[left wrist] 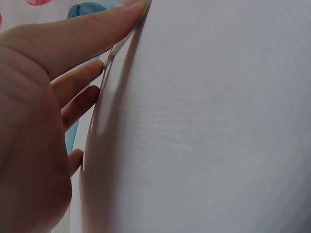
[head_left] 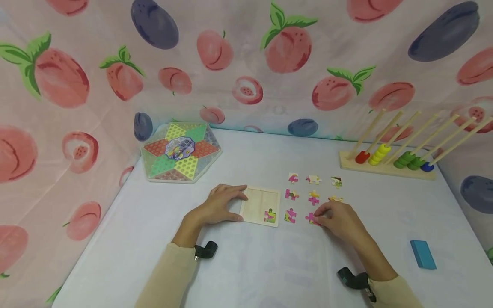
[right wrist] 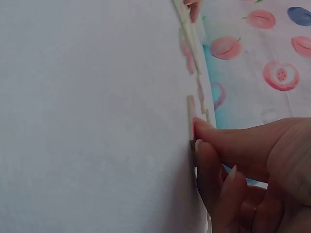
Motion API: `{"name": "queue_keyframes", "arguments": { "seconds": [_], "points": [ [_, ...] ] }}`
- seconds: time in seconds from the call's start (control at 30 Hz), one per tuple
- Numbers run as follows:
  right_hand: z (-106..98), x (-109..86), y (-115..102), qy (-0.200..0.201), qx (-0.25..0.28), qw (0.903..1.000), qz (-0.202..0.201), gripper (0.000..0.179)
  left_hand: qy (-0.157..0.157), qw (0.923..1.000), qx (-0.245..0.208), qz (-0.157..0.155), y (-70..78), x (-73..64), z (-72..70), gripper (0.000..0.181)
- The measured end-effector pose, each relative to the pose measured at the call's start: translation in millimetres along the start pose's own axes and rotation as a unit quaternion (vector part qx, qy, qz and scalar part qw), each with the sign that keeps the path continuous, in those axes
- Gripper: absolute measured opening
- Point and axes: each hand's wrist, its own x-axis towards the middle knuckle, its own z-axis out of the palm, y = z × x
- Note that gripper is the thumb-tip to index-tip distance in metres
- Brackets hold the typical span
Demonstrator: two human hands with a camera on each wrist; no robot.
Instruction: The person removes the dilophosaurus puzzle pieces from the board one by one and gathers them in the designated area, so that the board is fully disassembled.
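In the head view, a shallow wooden puzzle tray lies on the white table, with one pink and green puzzle piece in its near right corner. My left hand rests at the tray's left side, thumb and fingers spread along it. The left wrist view shows the left thumb straight against the tray's edge. My right hand pinches a pink puzzle piece between thumb and index finger; in the right wrist view this piece stands on edge-on to the camera, low at the table.
Several loose puzzle pieces lie in rows right of the tray. A star-patterned board game box sits back left. A wooden peg stand with coloured beads stands back right. One blue block lies at the right. Fruit-print cloth hangs behind.
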Motion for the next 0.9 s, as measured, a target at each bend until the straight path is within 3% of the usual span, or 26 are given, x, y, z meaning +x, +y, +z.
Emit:
{"name": "queue_keyframes", "arguments": {
  "seconds": [0.57,0.9],
  "points": [
    [0,1.2,-1,-0.011,-0.010,0.9999,0.004,0.010,0.000,1.0000,0.000,0.002,-0.4,-0.5,0.6,0.053],
    [-19,3.5,-11,-0.031,-0.025,0.9992,-0.001,0.016,-0.001,1.0000,0.002,0.002,-0.1,-0.3,0.2,0.053]
  ]
}}
